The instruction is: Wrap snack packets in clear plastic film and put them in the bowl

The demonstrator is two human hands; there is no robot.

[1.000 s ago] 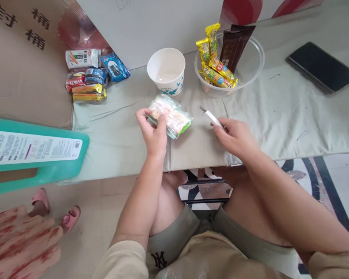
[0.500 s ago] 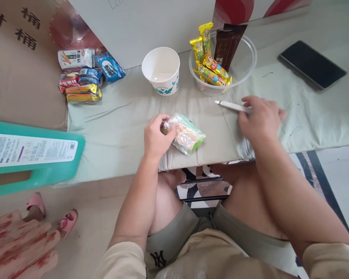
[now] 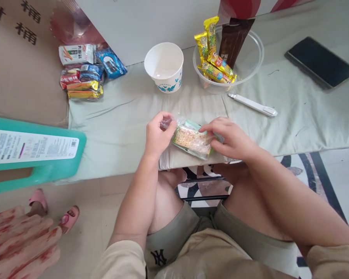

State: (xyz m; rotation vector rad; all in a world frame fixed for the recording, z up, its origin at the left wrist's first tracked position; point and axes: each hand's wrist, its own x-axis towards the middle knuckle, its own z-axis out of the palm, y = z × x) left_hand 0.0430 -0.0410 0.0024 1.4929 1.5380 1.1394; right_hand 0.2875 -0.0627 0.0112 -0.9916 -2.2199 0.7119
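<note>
A clear wrapped packet of crackers [image 3: 189,139] with green edges lies near the front edge of the cloth-covered table [image 3: 110,135]. My left hand [image 3: 160,131] pinches the wrapper at the packet's left end. At its right end, my right hand [image 3: 231,138] has thumb and fingers closed on the packet. Behind my right hand rests a white utility knife [image 3: 253,104], lying by itself on the cloth. A white paper cup [image 3: 165,69] with blue leaf print stands upright beyond the packet.
A clear plastic bowl [image 3: 257,58] holds yellow snack sticks and a dark brown packet. A black phone [image 3: 321,62] lies at right. Several small snack packs [image 3: 84,73] sit at left, near a cardboard box [image 3: 23,81] and a teal jug [image 3: 75,155]. Another person's pink sandals [image 3: 69,219] show below.
My right hand has let go of the utility knife, left it on the cloth, and moved left onto the cracker packet. My left hand stays at the packet's left end.
</note>
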